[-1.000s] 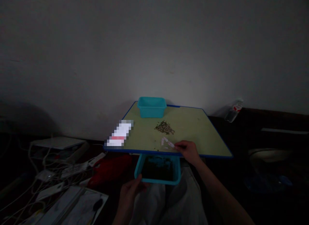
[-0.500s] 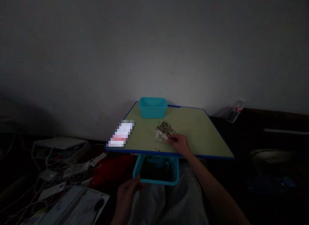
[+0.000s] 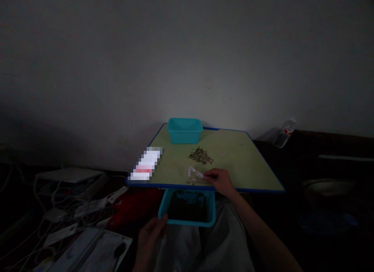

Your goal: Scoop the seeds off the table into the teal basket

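Observation:
My right hand [image 3: 219, 180] pinches a small clear plastic piece with white patches [image 3: 195, 173], held flat near the front edge of the table [image 3: 239, 159]. A few small dark grains lie at its lower edge. Just beyond it is a loose pile of dark, seed-like grains [image 3: 200, 156]. Below the front edge, my left hand [image 3: 150, 235] grips the near left corner of a blue plastic basin [image 3: 189, 222]. Dark material covers much of that basin's bottom; I cannot make out what it is.
A second blue basin [image 3: 184, 137] stands at the back of the table by the wall. A blurred-out bright phone-like object [image 3: 146, 165] lies at the left edge. Cables and a power strip [image 3: 90, 207] clutter the lower left. A plastic bottle [image 3: 284, 135] leans at the right.
My right hand has drawn the plastic piece away from the pile towards the front edge, bringing a few grains along. The held basin has shifted slightly left and down with my left hand.

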`<state>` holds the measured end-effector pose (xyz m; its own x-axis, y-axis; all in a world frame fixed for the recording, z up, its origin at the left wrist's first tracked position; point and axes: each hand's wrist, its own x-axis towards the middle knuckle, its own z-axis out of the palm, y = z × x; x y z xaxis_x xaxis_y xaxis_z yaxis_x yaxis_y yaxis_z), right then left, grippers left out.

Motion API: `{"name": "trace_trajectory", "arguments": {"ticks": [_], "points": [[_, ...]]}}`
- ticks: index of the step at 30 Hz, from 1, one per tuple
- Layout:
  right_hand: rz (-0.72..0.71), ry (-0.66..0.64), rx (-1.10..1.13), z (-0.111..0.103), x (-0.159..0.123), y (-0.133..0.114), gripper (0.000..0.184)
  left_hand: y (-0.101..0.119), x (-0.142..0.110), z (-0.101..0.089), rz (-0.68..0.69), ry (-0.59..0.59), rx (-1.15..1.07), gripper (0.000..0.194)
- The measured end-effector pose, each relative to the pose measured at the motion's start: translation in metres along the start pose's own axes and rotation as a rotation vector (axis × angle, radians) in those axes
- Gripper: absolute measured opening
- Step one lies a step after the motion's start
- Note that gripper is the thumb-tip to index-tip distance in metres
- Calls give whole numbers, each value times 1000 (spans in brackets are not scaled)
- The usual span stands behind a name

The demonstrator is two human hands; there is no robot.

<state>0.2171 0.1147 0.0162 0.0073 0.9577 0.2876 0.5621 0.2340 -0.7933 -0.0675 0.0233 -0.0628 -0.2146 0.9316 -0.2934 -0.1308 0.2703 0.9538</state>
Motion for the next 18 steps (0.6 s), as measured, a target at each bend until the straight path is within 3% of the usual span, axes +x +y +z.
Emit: {"name": "trace_trajectory", "arguments": {"ticks": [3, 7, 12, 18], "points": [[-7, -4, 23, -1, -3, -2, 10, 3, 4, 0, -34, 9, -74, 48], [10, -10, 18, -4, -6, -5, 9, 7, 10, 4, 22, 44, -56, 49], [4, -30, 45, -6, -9, -7, 9, 11, 13, 9, 65, 36, -50, 36], [14, -19, 64, -4, -10, -6, 8, 10, 19, 15, -136, 9, -247, 40]]}}
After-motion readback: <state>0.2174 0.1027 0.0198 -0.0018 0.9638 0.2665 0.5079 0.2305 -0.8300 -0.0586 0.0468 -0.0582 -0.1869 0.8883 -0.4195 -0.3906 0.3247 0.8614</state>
